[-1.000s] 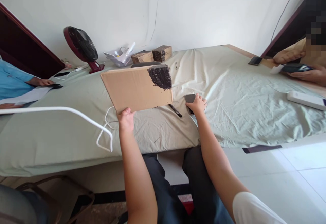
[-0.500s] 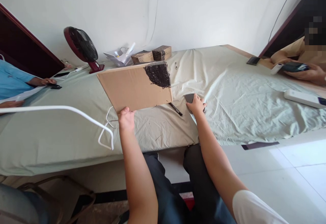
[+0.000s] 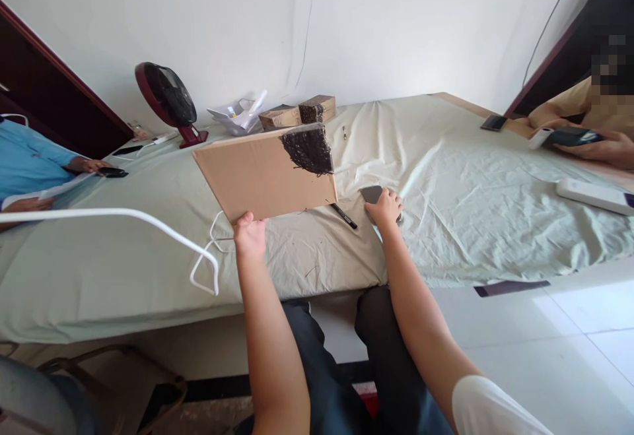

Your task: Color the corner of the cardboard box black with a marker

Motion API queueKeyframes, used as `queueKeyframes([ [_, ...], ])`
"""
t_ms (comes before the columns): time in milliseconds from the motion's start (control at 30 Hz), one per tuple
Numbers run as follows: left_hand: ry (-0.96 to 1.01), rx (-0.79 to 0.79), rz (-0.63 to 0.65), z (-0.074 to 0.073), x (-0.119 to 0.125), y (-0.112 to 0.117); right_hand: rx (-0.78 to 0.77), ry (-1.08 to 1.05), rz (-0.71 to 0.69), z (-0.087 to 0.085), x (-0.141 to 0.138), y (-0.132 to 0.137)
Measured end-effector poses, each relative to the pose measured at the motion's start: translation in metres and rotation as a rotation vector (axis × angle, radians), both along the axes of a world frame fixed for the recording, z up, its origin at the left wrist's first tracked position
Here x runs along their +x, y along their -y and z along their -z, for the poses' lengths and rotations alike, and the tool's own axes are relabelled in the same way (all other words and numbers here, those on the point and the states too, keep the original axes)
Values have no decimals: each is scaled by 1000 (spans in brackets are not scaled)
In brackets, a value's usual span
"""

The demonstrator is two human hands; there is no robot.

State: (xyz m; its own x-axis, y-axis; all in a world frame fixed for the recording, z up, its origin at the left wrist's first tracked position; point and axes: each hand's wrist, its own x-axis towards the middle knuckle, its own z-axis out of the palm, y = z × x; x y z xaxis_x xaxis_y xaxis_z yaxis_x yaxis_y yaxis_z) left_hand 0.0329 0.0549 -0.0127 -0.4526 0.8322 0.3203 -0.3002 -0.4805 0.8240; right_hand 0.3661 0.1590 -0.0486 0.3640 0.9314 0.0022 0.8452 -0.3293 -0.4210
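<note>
Left hand (image 3: pixel 250 238) grips cardboard (image 3: pixel 255 176) at lower-left corner, fingers probably behind.

We wear a plain white sleeve (image 3: pixel 490 405) on our right arm (image 3: pixel 421 306). It is short, with a smooth curved hem that rings the limb and leaves the forearm bare. Our left arm (image 3: pixel 275 349) is bare along all the length that shows. The left grip (image 3: pixel 250 240) and right grip (image 3: pixel 386 207) are uncovered too. Below, we have on dark trousers (image 3: pixel 379 329), plain in cloth, charcoal in places and shading to deep blue toward the lap.
</note>
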Motion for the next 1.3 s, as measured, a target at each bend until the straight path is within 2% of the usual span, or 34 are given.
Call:
queueKeyframes([
  [267, 120, 14, 10, -12, 2, 7, -33, 0, -8, 0, 3, -8],
  [500, 130, 55, 45, -18, 7, 12, -11, -10, -27, -1, 0, -5],
  [667, 149, 62, 40, -19, 8, 12, 62, -134, -19, -15, 0, 4],
  [733, 159, 67, 45, -19, 9, 10, 152, -263, -61, -26, -4, 10],
  [800, 145, 74, 65, -19, 12, 8, 242, -498, -213, -39, -14, 19],
  [867, 111, 78, 96, -18, 18, 5, 275, -820, -513, -50, -30, 31],
  [933, 73, 66, 121, -17, 25, 2, 207, -1093, -847, -56, -52, 43],
  [967, 45, 52, 143, -16, 29, 1, 154, -1207, -941, -57, -65, 49],
  [1033, -23, 19, 193, -13, 33, 1, 144, -1454, -980, -55, -90, 59],
  [1133, -138, -38, 227, -5, 32, 5, 243, -1760, -864, -49, -120, 64],
  [1233, -261, -137, 217, 3, 24, 12, 223, -1879, -799, -46, -130, 62],
  [1300, -341, -215, 272, 6, 19, 16, 203, -1927, -750, -46, -129, 60],
])
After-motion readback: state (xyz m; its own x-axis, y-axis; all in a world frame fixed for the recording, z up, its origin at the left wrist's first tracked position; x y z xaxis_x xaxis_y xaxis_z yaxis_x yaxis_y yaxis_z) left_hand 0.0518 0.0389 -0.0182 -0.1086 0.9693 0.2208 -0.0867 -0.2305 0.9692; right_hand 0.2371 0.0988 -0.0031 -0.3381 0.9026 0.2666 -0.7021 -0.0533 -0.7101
